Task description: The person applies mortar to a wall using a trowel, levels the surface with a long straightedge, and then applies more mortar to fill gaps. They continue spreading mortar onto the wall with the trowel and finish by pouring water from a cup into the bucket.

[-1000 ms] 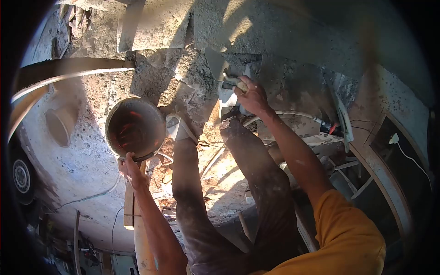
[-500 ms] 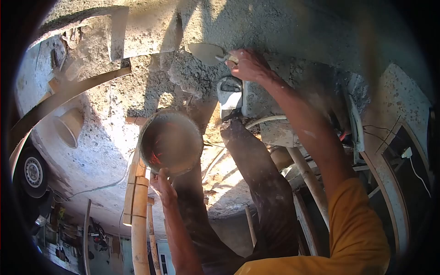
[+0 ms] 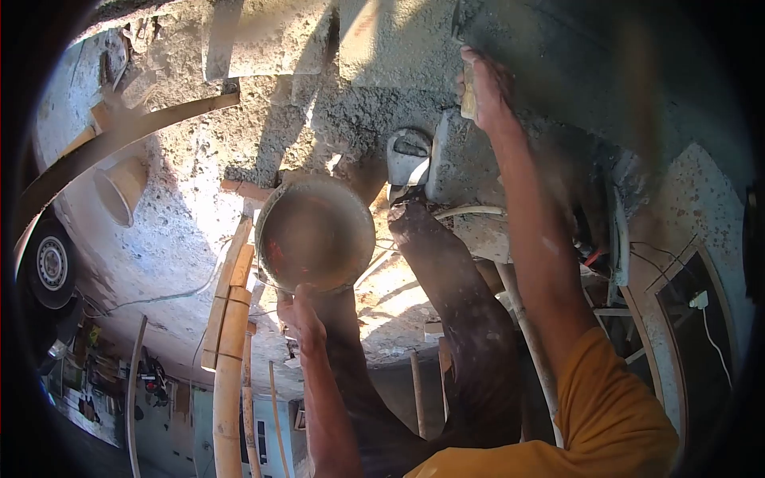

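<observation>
Left to right, from my end: pale pot (image 3: pixel 126 191) lies well apart from both hands. Bamboo pole (image 3: pixel 228 382) stands nearer. My left hand (image 3: pixel 304 320) has its fingers closed on the near rim of the bucket (image 3: pixel 275 211); can't read what's inside. One-handed rim hold could slip and tip it. Shoe (image 3: pixel 409 171) sits just beside a block (image 3: pixel 448 159); bad footing could cost balance. Right hand (image 3: pixel 492 88) grips the trowel (image 3: pixel 468 94) by its handle; overreaching could throw the stance.

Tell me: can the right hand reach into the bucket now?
Probably yes: the bucket faces the camera uncovered, the left hand at its rim; the right hand holds a trowel, but its way looks free.
</observation>
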{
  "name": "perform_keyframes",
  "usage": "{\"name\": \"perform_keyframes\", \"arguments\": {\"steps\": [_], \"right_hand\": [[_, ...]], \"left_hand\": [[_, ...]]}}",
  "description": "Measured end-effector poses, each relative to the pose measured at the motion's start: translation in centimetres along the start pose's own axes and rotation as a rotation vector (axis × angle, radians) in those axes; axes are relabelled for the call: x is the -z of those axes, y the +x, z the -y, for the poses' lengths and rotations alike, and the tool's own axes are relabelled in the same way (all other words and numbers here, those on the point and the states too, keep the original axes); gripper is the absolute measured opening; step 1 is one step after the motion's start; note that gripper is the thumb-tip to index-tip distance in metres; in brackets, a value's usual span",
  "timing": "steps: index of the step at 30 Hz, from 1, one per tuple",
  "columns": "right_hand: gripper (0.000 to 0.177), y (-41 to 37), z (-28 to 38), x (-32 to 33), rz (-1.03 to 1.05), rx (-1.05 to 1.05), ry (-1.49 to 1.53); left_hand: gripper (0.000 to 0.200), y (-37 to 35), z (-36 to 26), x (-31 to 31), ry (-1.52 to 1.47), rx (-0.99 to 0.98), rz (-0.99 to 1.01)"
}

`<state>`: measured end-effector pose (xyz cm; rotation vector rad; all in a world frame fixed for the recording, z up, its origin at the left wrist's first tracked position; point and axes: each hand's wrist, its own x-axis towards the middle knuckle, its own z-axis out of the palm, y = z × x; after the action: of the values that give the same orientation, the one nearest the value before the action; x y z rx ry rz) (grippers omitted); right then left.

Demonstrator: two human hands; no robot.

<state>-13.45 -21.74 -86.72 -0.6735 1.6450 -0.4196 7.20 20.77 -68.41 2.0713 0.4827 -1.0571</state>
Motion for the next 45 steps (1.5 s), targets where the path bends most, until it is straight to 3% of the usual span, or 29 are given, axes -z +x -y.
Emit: {"name": "perform_keyframes", "arguments": {"steps": [1,4,7,10,11,14,15,19,22,24,27,29,31,34,38,39,42,45], "right_hand": [[0.032,-1.1,0.0,0.7,-0.092,-0.073,0.125],[0.032,-4.5,1.5,-1.4,0.234,0.016,-0.219],[0.035,-3.5,-1.2,-4.3,0.682,-0.056,-0.539],[0.031,-1.3,-3.8,-0.4,0.530,-0.065,-0.518],[0.028,-1.5,-4.2,2.0,0.323,-0.064,-0.321],[0.034,-3.5,-3.2,6.4,0.089,-0.088,-0.137],[0.032,-4.1,-2.9,6.6,0.191,-0.100,-0.272],[0.029,-6.2,-5.4,-0.3,0.532,-0.042,-0.244],[0.033,-4.9,-9.2,-4.0,0.532,-0.011,-0.261],[0.034,-4.4,-11.2,-2.4,0.497,0.091,-0.285],[0.031,-2.5,-11.4,6.3,0.400,0.102,-0.467],[0.029,-3.0,-6.6,11.5,0.253,-0.090,-0.422],[0.029,-1.9,-4.1,15.5,0.026,-0.084,-0.300],[0.032,-1.3,-1.6,17.5,0.000,-0.033,-0.380],[0.045,-0.6,-2.3,14.6,0.520,0.004,-0.782],[0.048,0.9,-2.6,16.0,0.557,-0.006,-0.742],[0.048,2.8,-1.3,20.0,0.173,0.010,-0.630],[0.046,0.3,1.0,21.6,0.149,-0.020,-0.585]], "left_hand": [[0.036,-0.4,0.9,0.8,0.009,-0.010,0.030],[0.037,-0.7,2.2,0.3,-0.039,0.083,-0.050],[0.035,-1.1,2.5,-0.9,-0.062,0.070,-0.024],[0.036,-2.5,-0.1,-1.7,-0.042,0.129,-0.052],[0.037,-2.3,0.3,-0.5,0.019,0.132,-0.024],[0.046,-2.3,-0.7,-1.6,0.099,0.057,0.016],[0.050,-1.5,0.4,-1.4,0.083,0.024,0.037],[0.052,-0.2,2.1,-3.3,0.088,0.012,0.062],[0.044,-0.7,0.0,-5.8,0.066,0.051,0.035],[0.030,-1.4,-0.4,-5.8,0.054,0.032,0.054],[0.026,-1.6,-0.9,-4.9,0.126,0.003,0.038],[0.024,-1.3,-0.5,-4.0,0.097,0.004,0.039],[0.023,-1.7,-0.6,-3.7,0.076,-0.017,0.044],[0.021,-1.8,-0.8,-4.9,0.083,-0.016,0.038],[0.021,-2.1,-0.4,-5.9,0.058,0.028,0.047],[0.021,-2.5,-0.5,-5.6,0.046,0.035,0.055],[0.024,-1.9,-0.8,-3.6,0.068,0.020,0.081],[0.027,-3.2,-1.1,-3.9,0.083,0.037,0.096]]}}
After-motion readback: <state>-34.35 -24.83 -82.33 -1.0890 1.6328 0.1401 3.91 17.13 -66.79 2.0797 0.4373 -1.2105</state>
